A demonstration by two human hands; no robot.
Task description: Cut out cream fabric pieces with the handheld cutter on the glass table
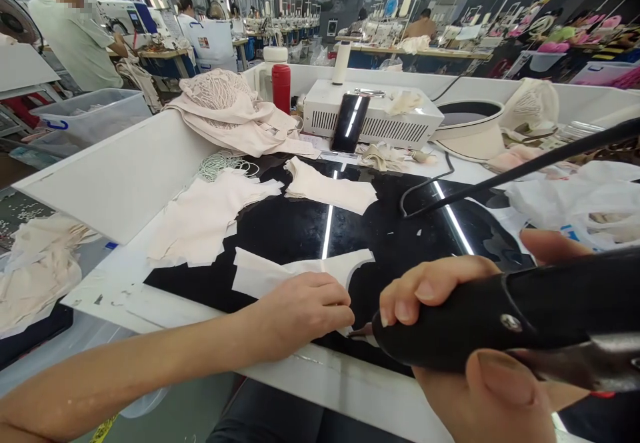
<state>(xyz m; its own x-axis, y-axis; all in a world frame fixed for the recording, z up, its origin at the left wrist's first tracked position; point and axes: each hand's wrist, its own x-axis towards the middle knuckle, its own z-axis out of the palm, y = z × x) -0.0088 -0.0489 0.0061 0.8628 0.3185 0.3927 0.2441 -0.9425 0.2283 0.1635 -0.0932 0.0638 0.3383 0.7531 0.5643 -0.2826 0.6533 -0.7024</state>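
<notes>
My left hand (303, 313) rests on the near edge of a white cut fabric piece (280, 276), its fingers pressed together at the piece's right end. In my right hand (480, 323) is a thick black corded hand tool (450, 326) with a narrow metal tip. That tip points left and lies close to my left fingertips, by the corner of the fabric. Whether it touches the cloth I cannot tell. Farther back on the glossy black board (300, 233) lie a cream fabric stack (333, 189) and, at left, a larger pile of cut pieces (200, 219).
A black cable (520, 169) crosses the right side above the board. Behind stand a white vented box (373, 119), a phone (350, 123), a red bottle (281, 89) and a visor (467, 129). A white panel (110, 169) edges the left. Other people work in the background.
</notes>
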